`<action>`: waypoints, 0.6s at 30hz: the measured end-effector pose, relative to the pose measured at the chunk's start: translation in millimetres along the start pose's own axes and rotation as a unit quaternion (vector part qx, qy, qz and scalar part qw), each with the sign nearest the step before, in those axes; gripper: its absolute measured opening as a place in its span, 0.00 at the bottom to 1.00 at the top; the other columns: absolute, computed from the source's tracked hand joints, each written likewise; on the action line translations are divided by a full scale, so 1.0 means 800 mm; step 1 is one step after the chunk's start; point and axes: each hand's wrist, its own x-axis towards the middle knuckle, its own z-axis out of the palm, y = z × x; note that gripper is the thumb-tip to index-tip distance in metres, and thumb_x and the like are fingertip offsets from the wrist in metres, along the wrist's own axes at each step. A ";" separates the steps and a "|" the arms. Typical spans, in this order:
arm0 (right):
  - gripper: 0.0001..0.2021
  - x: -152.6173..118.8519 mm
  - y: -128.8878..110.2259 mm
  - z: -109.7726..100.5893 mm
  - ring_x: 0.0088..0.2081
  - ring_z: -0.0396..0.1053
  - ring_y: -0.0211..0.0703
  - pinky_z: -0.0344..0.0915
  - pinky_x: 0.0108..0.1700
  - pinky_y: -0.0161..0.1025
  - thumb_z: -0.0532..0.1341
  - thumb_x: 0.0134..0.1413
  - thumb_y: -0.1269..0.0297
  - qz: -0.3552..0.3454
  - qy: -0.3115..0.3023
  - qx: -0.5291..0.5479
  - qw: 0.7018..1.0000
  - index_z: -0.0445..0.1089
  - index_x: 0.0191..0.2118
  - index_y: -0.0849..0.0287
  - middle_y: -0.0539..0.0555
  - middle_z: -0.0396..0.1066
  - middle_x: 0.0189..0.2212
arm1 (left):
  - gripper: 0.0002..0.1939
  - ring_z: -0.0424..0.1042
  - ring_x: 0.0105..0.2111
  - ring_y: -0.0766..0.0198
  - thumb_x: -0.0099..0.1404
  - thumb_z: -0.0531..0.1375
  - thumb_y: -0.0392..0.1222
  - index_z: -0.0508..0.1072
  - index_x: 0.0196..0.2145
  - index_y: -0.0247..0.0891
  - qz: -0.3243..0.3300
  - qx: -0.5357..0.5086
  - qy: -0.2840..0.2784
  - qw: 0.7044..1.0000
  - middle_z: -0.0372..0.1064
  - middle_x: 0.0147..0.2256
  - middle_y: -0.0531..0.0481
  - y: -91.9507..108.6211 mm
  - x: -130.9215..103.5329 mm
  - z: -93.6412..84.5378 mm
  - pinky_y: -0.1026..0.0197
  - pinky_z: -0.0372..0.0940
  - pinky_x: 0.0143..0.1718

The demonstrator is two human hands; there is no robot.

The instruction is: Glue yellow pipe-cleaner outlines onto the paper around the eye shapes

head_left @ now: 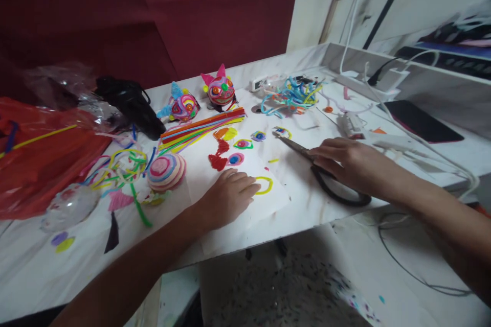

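Note:
My left hand lies palm down on a white sheet of paper, its fingers flat. Its fingertips touch or nearly touch the left side of a yellow loop that looks like bent fuzzy stem. My right hand is closed around the pivot area of the scissors. Their black handles stick out below the hand, and the blades point left toward a small eye-shaped piece. Above my left hand are a pink eye piece, a green-edged one, a blue-purple one and a red curved piece.
Two colourful animal heads stand at the back, behind a row of straight fuzzy stems. A striped dome and tangled stems lie left, beside a red plastic bag. A phone and white cables are at right.

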 end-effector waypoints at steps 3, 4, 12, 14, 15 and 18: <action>0.13 -0.037 0.020 -0.010 0.37 0.73 0.49 0.69 0.37 0.43 0.53 0.63 0.68 0.039 0.024 -0.041 0.998 0.75 0.41 0.64 0.62 0.75 0.36 | 0.14 0.67 0.49 0.56 0.69 0.54 0.37 0.69 0.51 0.38 0.010 0.001 -0.001 1.000 0.71 0.48 0.45 -0.002 0.002 -0.001 0.49 0.59 0.53; 0.13 -0.047 0.024 -0.012 0.39 0.74 0.50 0.69 0.38 0.43 0.53 0.63 0.68 0.047 0.040 -0.049 0.997 0.75 0.41 0.64 0.62 0.75 0.36 | 0.14 0.67 0.49 0.56 0.69 0.54 0.37 0.69 0.51 0.37 0.011 -0.006 -0.003 1.000 0.71 0.48 0.44 -0.002 0.003 -0.002 0.50 0.60 0.53; 0.12 -0.076 -0.004 -0.015 0.33 0.73 0.43 0.70 0.33 0.39 0.54 0.64 0.68 0.038 0.073 -0.014 0.997 0.75 0.40 0.66 0.61 0.75 0.35 | 0.16 0.67 0.47 0.54 0.68 0.57 0.40 0.67 0.53 0.36 -0.017 -0.008 -0.063 0.998 0.69 0.45 0.44 0.004 0.025 -0.012 0.50 0.62 0.50; 0.11 -0.077 -0.016 -0.014 0.34 0.72 0.44 0.70 0.34 0.40 0.55 0.63 0.69 0.038 0.076 -0.018 0.996 0.74 0.41 0.65 0.61 0.74 0.35 | 0.16 0.67 0.46 0.54 0.68 0.58 0.41 0.67 0.53 0.38 -0.026 0.007 -0.089 0.996 0.69 0.44 0.44 0.007 0.031 -0.013 0.50 0.62 0.50; 0.11 -0.077 -0.023 -0.013 0.35 0.72 0.44 0.70 0.35 0.41 0.54 0.63 0.70 0.036 0.076 -0.017 0.996 0.74 0.42 0.65 0.61 0.74 0.36 | 0.16 0.67 0.46 0.54 0.68 0.58 0.41 0.68 0.52 0.39 -0.027 0.013 -0.097 0.995 0.69 0.44 0.45 0.008 0.033 -0.013 0.50 0.62 0.49; 0.13 -0.077 -0.045 -0.008 0.37 0.69 0.45 0.68 0.37 0.43 0.52 0.63 0.74 0.017 0.044 0.007 0.999 0.73 0.43 0.63 0.60 0.73 0.37 | 0.15 0.67 0.45 0.54 0.67 0.58 0.41 0.68 0.51 0.39 -0.025 0.028 -0.102 0.994 0.68 0.43 0.45 0.009 0.037 -0.010 0.50 0.62 0.49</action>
